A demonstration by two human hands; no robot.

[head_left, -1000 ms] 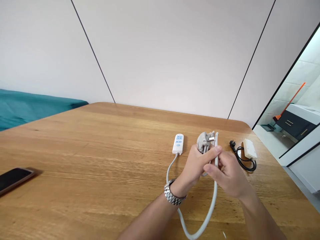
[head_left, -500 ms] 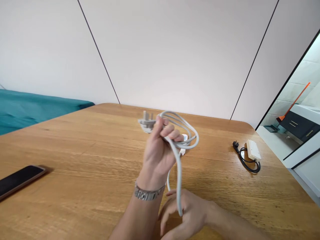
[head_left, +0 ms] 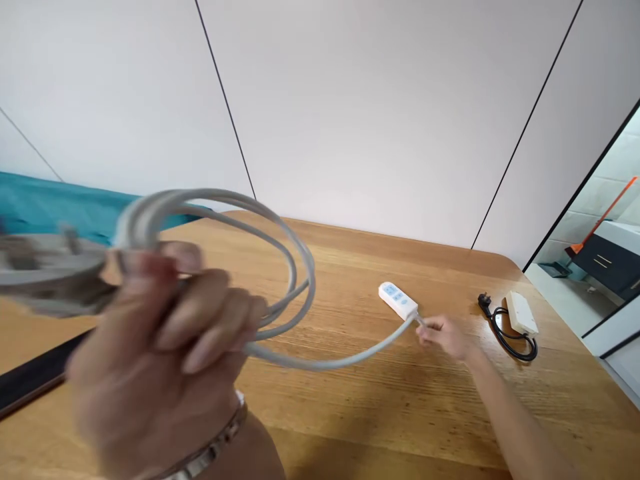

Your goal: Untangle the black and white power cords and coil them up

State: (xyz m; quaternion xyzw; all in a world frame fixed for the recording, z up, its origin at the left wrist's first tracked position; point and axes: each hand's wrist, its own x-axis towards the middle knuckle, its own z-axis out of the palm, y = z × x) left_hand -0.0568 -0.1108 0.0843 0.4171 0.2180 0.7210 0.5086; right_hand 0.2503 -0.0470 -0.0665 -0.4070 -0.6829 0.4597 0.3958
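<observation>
Cable (head_left: 300, 267) loops are bunched in the left hand (head_left: 150, 360), lower left of frame, fingers curled tight to keep the coil together. Right hand (head_left: 443, 333) at centre right pinches the cord beside the power strip (head_left: 397, 300), steadying it on the table (head_left: 350, 413).

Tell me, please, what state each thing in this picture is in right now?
Left hand: closed around the cable coil, raised near the camera, blurred.
Cable coil: looped, off the table.
Plug: sticking out of the fist, unplugged.
Right hand: fingers pinching the cable beside the white power strip.
White power strip: lying flat.
Black cord: coiled, unplugged, beside a beige box.
</observation>
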